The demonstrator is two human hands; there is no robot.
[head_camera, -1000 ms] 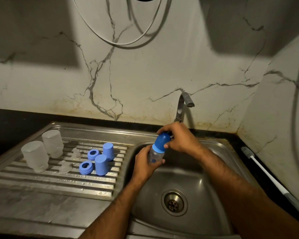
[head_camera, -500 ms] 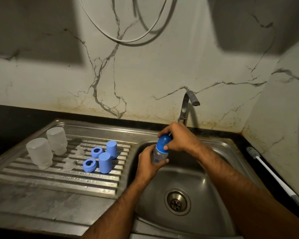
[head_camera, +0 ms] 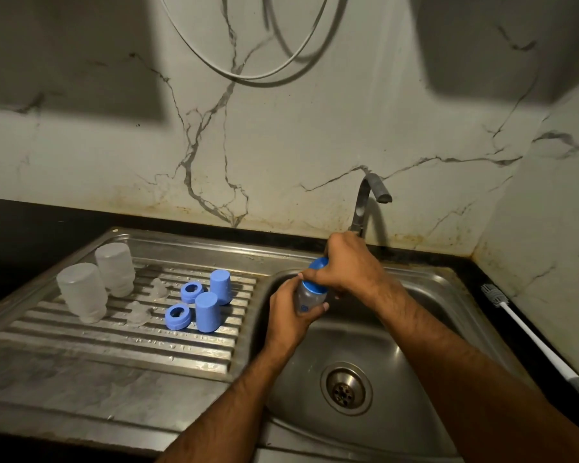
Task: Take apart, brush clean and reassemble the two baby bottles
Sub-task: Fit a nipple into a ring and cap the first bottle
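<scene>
The small clear plastic baby bottle with blue screw collar and blue domed cap [head_camera: 310, 292] is held over the stainless steel sink basin [head_camera: 425, 329], at about 11 o'clock from the round metal drain [head_camera: 346, 388]; the left hand [head_camera: 290, 317] wraps its fingers round the clear body, while the right hand [head_camera: 346, 267] closes over the blue top, fingers curled on cap and collar.

The likely slip is a wet one; the drainboard shows droplets, so the bottle may be slick, and a hard twist could spin the body in the left palm or send it down into the basin; if the cap pops off alone, the collar stays on and the twist is wasted; the teat, hidden under the cap, could drop towards the drain.

The bottle's long axis runs tilted, base towards 7 o'clock in the left palm, cap end pointing to about 1 o'clock, towards the grey curved tap [head_camera: 368, 202].
</scene>
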